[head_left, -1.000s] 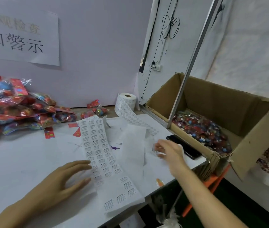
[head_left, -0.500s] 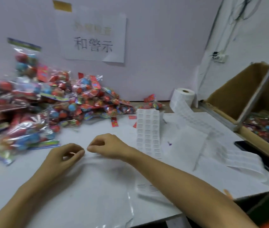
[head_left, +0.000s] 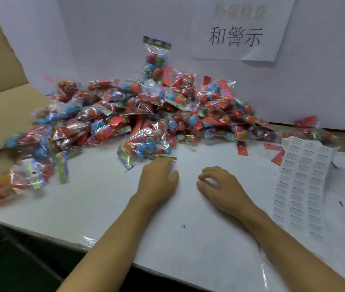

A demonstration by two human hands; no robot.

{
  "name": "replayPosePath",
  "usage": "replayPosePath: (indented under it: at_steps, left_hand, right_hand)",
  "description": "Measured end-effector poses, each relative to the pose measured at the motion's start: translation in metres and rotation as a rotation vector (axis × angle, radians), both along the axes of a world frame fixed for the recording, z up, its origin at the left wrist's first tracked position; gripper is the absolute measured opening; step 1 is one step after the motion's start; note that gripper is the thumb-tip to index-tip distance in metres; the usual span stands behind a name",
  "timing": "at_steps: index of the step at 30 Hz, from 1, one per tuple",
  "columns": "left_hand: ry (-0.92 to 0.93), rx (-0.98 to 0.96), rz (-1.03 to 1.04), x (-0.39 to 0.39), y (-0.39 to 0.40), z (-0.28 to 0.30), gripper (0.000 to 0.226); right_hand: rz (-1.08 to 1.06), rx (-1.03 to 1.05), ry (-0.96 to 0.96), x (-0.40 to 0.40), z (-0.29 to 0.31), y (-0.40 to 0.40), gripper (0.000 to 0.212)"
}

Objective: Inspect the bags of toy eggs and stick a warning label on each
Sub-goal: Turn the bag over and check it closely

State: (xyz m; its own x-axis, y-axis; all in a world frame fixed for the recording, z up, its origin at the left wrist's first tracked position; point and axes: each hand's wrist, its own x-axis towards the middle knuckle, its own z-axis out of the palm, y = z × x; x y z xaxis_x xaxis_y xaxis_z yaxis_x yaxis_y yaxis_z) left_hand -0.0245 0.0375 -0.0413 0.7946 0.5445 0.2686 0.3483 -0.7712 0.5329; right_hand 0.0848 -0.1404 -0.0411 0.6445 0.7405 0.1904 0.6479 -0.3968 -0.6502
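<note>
Both hands are down on the white bench, side by side near its front edge. The left hand (head_left: 159, 178) lies flat with fingers stretched forward and relaxed, fingertips just touching the nearest bag (head_left: 146, 147) at the foot of the heap; nothing is gripped. The right hand (head_left: 220, 184) sits just beside it, fingers loosely curled, tips resting on the bench surface, and it holds nothing either. Ahead of them, the pile of toy-egg bags (head_left: 146, 106) sprawls along the back edge of the bench against the white wall, clear crinkly plastic full of red and blue eggs with colourful header cards, one bag (head_left: 154, 60) standing upright on top of the heap against the wall. More bags spill toward the left edge, where a stray bag (head_left: 11, 182) lies close to the front left corner beside a cardboard flap (head_left: 1, 98). Over on the right side of the bench, the sheet of warning labels (head_left: 302, 186) lies flat, three columns of small printed stickers running toward the front edge, well apart from the bags' main heap and near the right forearm. A few loose red header cards (head_left: 242, 148) lie between pile and labels. On the wall hangs a paper sign (head_left: 239, 28) with Chinese characters.
</note>
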Motion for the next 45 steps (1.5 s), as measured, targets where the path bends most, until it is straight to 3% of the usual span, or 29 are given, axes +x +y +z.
replayPosePath:
  at_steps: [2, 7, 12, 15, 18, 22, 25, 28, 31, 33, 37, 40, 43, 45]
  left_hand:
    - [-0.011, 0.021, 0.007, -0.001, -0.003, -0.001, 0.043]
    - [-0.103, 0.049, -0.06, -0.004, -0.013, 0.006, 0.018]
    - [-0.129, -0.059, -0.315, -0.004, -0.028, 0.009, 0.021]
    - [-0.2, -0.208, -0.344, -0.003, -0.031, 0.01, 0.024]
    - [-0.311, -0.331, -0.302, -0.003, -0.034, 0.011, 0.022]
    - [-0.474, -0.302, -0.258, -0.003, -0.038, 0.017, 0.011]
    - [-0.456, -0.268, -0.184, -0.004, -0.029, 0.018, 0.019]
    - [-0.41, -0.275, -0.203, -0.005, -0.025, 0.018, 0.031]
    - [-0.343, -0.443, -0.32, -0.008, -0.026, 0.022, 0.041]
    - [-0.27, -0.418, -0.43, -0.01, -0.026, 0.022, 0.048]
    - [-0.201, -0.487, -0.536, -0.01, -0.031, 0.019, 0.067]
    - [-0.239, -0.512, -0.48, -0.007, -0.033, 0.018, 0.048]
    - [-0.316, -0.659, -0.469, -0.006, -0.033, 0.019, 0.018]
    - [-0.369, -0.797, -0.452, -0.006, -0.035, 0.023, 0.016]
  right_hand:
    - [-0.013, 0.032, 0.042, 0.001, 0.0, -0.001, 0.013]
    - [-0.043, 0.114, 0.091, 0.0, 0.001, -0.002, 0.013]
    - [0.022, 0.139, 0.056, -0.001, 0.003, -0.003, 0.05]
    - [0.053, 0.09, 0.036, -0.002, 0.004, -0.004, 0.061]
    - [0.034, 0.104, 0.023, -0.003, 0.004, -0.003, 0.045]
    - [-0.023, 0.142, -0.028, -0.002, 0.003, -0.002, 0.011]
    - [-0.037, 0.138, -0.016, -0.003, 0.004, -0.002, 0.008]
    - [-0.077, 0.289, 0.025, -0.003, 0.006, -0.002, 0.01]
    - [-0.164, 0.539, 0.207, -0.001, 0.01, -0.006, 0.017]
    - [-0.219, 0.668, 0.34, -0.001, 0.012, -0.008, 0.018]
    - [-0.27, 0.757, 0.36, -0.001, 0.012, -0.008, 0.021]
    - [-0.271, 0.804, 0.336, -0.001, 0.01, -0.006, 0.022]
    - [-0.255, 0.829, 0.336, -0.003, 0.011, -0.005, 0.015]
    - [-0.234, 0.833, 0.413, -0.004, 0.013, -0.006, 0.012]
